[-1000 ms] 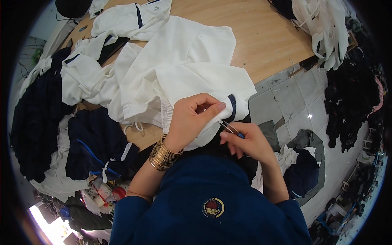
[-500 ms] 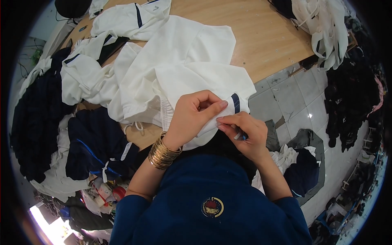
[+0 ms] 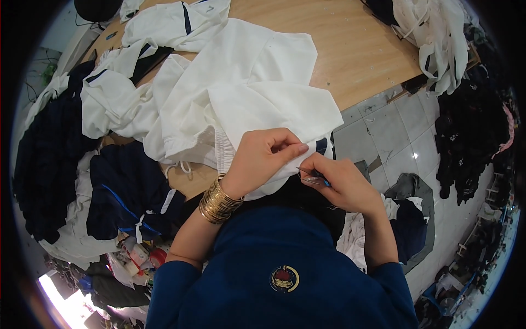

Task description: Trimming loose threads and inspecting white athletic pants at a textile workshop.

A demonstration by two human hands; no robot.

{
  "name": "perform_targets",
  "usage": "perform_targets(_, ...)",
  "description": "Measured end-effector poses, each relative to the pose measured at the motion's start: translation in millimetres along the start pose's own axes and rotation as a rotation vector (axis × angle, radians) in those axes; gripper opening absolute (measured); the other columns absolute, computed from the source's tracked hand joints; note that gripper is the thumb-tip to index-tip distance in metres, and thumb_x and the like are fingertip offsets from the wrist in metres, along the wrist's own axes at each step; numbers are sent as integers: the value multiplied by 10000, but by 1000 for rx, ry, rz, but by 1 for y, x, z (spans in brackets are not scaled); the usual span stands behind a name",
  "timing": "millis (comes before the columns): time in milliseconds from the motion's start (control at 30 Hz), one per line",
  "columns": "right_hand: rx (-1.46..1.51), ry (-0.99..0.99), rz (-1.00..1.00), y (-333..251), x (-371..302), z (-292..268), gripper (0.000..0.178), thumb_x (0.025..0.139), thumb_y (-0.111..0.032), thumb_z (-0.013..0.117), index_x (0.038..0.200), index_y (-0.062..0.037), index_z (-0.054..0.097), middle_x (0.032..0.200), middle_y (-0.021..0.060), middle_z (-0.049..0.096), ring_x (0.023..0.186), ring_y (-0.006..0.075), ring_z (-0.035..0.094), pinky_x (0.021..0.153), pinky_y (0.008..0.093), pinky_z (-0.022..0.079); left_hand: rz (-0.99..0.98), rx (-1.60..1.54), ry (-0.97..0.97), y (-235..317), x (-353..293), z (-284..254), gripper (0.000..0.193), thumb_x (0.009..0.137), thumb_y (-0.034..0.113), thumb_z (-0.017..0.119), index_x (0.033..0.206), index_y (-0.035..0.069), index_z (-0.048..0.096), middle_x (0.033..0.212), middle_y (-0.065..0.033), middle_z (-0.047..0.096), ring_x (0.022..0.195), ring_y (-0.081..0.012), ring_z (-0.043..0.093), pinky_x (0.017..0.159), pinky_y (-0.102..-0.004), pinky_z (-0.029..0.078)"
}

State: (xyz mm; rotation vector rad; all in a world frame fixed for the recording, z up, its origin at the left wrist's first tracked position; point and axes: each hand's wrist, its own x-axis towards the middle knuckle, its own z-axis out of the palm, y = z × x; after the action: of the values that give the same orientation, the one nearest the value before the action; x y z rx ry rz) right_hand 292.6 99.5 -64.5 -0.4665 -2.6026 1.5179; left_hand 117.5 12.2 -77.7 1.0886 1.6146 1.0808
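The left hand (image 3: 263, 154) pinched a white, elastic-waisted cloth garment (image 3: 274, 104). At that hand's four o'clock, the right hand (image 3: 345, 183) gripped small blue-handled metal snips (image 3: 313, 179).

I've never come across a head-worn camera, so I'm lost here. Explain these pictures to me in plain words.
There is no machine here, only a person using two bare hands. The view comes from a wide fisheye camera on the person's head, looking down, so straight edges bend near the rim and the blue shirt shows below.

On the wooden table lies a white garment with a gathered waistband, and more white clothing lies beyond it.

The left hand, with gold-coloured bangles at its wrist, pinches the white cloth near a dark-blue stripe. The right hand has a small metal tool in its grip, close to that cloth; its exact kind is hard to tell.
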Motion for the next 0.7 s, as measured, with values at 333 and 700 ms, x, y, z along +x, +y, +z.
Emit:
perform_targets(333,176,460,-10,8,-4,13,167,767,-82,689,917,-66,616,716,48,583,588,141,533,542,234,414,7,-164,35,2,1,-6,119,835,91,641,835,-28,643,698,-5,629,627,-18,526,550,-169,403)
perform_targets(700,-130,611,-231,8,11,38,246,685,22,691,904,-73,632,710,43,552,545,149,528,477,241,405,-9,-234,46,0,2,2,122,838,103,642,834,-20,642,701,-7,631,630,-23,538,555,-163,408)
